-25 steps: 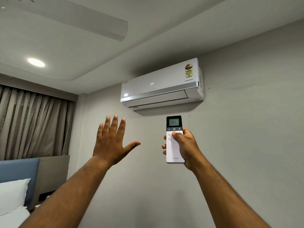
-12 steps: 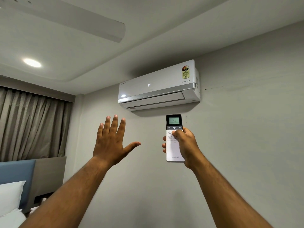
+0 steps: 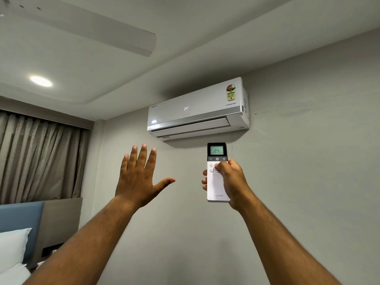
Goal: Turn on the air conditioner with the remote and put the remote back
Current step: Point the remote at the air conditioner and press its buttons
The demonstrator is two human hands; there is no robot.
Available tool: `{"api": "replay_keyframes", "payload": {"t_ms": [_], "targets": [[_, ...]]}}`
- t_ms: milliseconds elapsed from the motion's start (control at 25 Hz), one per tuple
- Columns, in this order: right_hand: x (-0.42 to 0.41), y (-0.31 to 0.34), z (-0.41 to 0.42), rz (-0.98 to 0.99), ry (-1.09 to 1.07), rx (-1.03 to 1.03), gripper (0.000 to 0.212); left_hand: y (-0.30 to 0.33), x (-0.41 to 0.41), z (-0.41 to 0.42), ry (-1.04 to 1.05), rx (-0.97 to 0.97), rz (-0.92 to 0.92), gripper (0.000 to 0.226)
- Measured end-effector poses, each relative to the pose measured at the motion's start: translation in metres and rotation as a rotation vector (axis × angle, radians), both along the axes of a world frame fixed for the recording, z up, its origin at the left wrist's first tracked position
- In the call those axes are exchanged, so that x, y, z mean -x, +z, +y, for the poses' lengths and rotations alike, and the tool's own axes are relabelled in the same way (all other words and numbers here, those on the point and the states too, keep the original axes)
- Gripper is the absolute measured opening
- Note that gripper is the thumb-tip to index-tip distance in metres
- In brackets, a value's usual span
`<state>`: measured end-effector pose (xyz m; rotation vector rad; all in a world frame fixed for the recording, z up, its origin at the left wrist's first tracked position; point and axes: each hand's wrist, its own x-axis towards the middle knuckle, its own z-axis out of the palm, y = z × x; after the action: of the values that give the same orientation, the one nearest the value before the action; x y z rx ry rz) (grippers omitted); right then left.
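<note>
High on the wall [image 3: 308, 161] hangs the air conditioner [image 3: 197, 111], its panel glowing 24. Just below it, the right hand [image 3: 232, 179] grips the remote [image 3: 217, 182] upright, thumb on the buttons, screen reading 24. The left hand [image 3: 137, 179] is raised beside it, fingers spread, holding nothing.

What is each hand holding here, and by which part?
The right hand grips the slim white remote around its lower body, thumb on the buttons. The left hand is open, holding nothing.
</note>
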<state>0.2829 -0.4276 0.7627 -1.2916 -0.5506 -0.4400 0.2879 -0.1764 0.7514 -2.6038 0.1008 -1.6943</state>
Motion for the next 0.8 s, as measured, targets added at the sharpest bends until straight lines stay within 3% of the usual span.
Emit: {"api": "replay_keyframes", "payload": {"t_ms": [800], "targets": [[0.0048,0.0007,0.0015,-0.003,0.003,0.004,0.018,-0.0029,0.0043,0.0015,0.007,0.0,-0.008,0.107]]}}
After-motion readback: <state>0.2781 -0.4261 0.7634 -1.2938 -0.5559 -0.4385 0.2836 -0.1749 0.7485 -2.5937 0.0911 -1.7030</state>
